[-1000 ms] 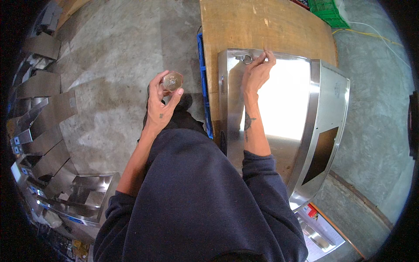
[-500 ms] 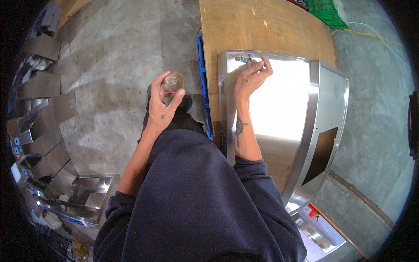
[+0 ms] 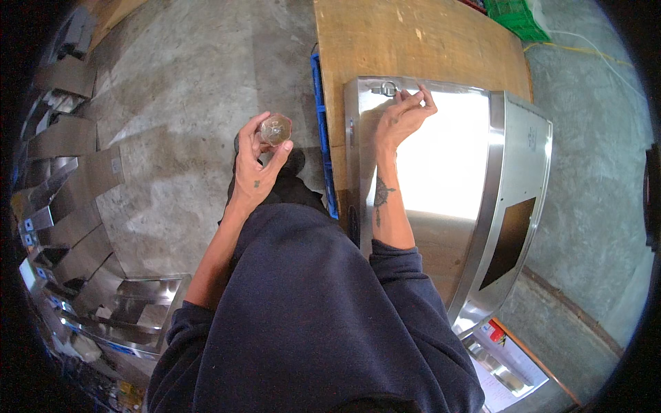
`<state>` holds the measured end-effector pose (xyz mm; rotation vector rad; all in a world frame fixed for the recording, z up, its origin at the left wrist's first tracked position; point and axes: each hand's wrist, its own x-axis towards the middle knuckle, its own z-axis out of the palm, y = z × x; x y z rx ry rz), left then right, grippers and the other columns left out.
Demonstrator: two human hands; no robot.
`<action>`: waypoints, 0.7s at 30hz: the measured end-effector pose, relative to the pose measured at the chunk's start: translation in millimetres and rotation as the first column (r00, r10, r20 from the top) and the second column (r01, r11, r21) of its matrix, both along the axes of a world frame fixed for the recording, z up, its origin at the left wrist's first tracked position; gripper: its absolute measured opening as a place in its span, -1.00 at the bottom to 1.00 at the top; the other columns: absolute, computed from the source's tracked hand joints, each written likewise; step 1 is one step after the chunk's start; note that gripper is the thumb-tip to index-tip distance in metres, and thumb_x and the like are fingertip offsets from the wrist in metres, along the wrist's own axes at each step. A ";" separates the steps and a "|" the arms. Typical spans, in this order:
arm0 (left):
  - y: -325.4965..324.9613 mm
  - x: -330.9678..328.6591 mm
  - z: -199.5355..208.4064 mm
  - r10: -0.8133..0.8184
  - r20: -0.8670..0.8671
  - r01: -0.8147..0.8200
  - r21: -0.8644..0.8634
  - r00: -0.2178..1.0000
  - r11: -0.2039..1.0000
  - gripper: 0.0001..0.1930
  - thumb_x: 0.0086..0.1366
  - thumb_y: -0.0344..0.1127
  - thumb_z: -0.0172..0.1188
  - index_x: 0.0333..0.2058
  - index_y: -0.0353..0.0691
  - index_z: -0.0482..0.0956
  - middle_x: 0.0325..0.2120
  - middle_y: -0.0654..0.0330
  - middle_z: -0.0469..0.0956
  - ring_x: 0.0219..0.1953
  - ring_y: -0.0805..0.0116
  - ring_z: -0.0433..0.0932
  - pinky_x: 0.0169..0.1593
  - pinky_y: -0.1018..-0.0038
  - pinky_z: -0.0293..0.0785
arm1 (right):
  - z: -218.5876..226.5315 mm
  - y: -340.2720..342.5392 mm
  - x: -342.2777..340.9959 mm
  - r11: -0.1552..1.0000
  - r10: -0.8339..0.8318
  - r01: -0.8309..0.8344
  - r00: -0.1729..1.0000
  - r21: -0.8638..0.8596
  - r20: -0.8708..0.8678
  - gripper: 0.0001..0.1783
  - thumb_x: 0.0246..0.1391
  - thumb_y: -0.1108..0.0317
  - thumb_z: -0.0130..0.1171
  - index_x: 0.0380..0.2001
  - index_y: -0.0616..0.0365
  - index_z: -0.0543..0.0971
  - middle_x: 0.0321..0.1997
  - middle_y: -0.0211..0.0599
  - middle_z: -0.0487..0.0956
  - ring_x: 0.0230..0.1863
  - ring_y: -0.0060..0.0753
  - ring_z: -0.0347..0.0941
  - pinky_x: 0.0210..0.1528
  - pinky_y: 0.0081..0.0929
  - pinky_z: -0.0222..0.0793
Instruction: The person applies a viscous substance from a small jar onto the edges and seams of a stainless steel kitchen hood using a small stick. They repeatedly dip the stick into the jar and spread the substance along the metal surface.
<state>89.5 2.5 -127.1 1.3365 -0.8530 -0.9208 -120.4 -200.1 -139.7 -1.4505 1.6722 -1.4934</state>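
Observation:
My left hand [image 3: 258, 155] is closed round a small, round, see-through container [image 3: 275, 129], its top facing up, held above the floor. What is inside it I cannot make out. On the right, a large stainless steel cabinet [image 3: 441, 237] lies on a wooden board. My right hand [image 3: 405, 120] is over its shiny face near the far edge, the thumb and fingertips drawn together. Whatever they pinch, if anything, is too small to tell. Just left of those fingertips sits a small ring-shaped metal fitting [image 3: 390, 89].
The wooden board [image 3: 413, 38] has a blue crate edge [image 3: 321, 124] along its left side. Stainless steel housings [image 3: 72, 138] line the far left. A green crate [image 3: 513, 17] stands at the far right corner. Printed sheets [image 3: 509, 372] lie at the lower right.
My right hand has shifted slightly to the right, its fingertips a little farther from the metal fitting. My left hand keeps the container in nearly the same place.

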 end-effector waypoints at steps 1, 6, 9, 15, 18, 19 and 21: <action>0.3 -0.1 0.1 0.007 0.014 -0.007 0.000 1.000 1.000 -0.30 0.49 -0.33 0.41 0.45 -0.25 0.23 0.25 -0.02 0.53 0.21 0.23 0.61 0.21 0.31 0.56 | 4.3 -1.0 0.7 0.999 -0.016 0.015 0.999 0.035 0.029 -0.63 0.66 0.24 -0.16 0.25 0.34 0.28 0.30 0.06 0.42 0.08 -0.17 0.61 0.13 -0.18 0.70; 1.9 0.8 0.9 0.008 0.044 -0.009 0.007 0.999 1.000 -0.30 0.50 -0.31 0.40 0.45 -0.25 0.22 0.24 -0.03 0.53 0.22 0.21 0.61 0.21 0.29 0.57 | 8.9 -5.8 -3.0 1.000 -0.006 0.004 0.996 0.023 0.087 -0.64 0.66 0.21 -0.17 0.24 0.30 0.28 0.30 0.01 0.42 0.03 -0.21 0.60 0.06 -0.23 0.73; 1.8 1.1 0.6 0.009 0.030 -0.009 0.008 1.000 1.000 -0.30 0.50 -0.30 0.40 0.45 -0.25 0.23 0.24 -0.03 0.53 0.22 0.20 0.61 0.21 0.29 0.57 | 11.7 -3.3 -1.7 1.000 0.014 -0.014 0.995 0.005 0.100 -0.64 0.66 0.20 -0.17 0.24 0.27 0.28 0.31 0.01 0.41 0.02 -0.23 0.59 -0.01 -0.28 0.78; 0.8 1.7 3.2 0.019 0.028 -0.020 0.014 0.999 1.000 -0.30 0.49 -0.29 0.41 0.45 -0.25 0.24 0.23 -0.03 0.54 0.24 0.19 0.60 0.22 0.28 0.57 | 17.3 9.3 11.4 0.999 0.034 -0.029 0.991 -0.040 0.126 -0.63 0.66 0.17 -0.16 0.23 0.27 0.27 0.34 0.05 0.39 -0.01 -0.24 0.62 -0.13 -0.34 0.83; -0.1 1.8 2.1 0.024 0.026 -0.024 0.006 0.999 1.000 -0.31 0.49 -0.29 0.41 0.44 -0.25 0.25 0.22 -0.02 0.55 0.24 0.19 0.60 0.22 0.29 0.57 | 21.2 15.4 8.5 0.998 0.042 -0.038 0.996 -0.057 0.073 -0.62 0.66 0.17 -0.16 0.24 0.27 0.28 0.34 0.05 0.40 -0.06 -0.27 0.63 -0.16 -0.37 0.82; -0.1 1.6 0.9 0.034 0.035 -0.034 0.001 0.999 0.999 -0.31 0.49 -0.30 0.41 0.44 -0.25 0.25 0.21 -0.02 0.56 0.23 0.20 0.61 0.22 0.28 0.58 | 22.7 18.6 7.1 0.996 0.054 -0.051 0.998 -0.071 0.040 -0.62 0.66 0.18 -0.16 0.24 0.28 0.28 0.34 0.04 0.40 -0.08 -0.29 0.63 -0.17 -0.39 0.81; -1.0 1.6 0.3 0.053 0.053 -0.052 -0.008 0.997 0.999 -0.31 0.48 -0.31 0.41 0.44 -0.25 0.25 0.19 -0.01 0.58 0.20 0.20 0.63 0.21 0.28 0.59 | 29.0 26.9 5.6 0.994 0.087 -0.083 0.995 -0.065 0.049 -0.63 0.66 0.19 -0.15 0.23 0.29 0.30 0.34 0.03 0.41 -0.09 -0.34 0.62 -0.22 -0.43 0.77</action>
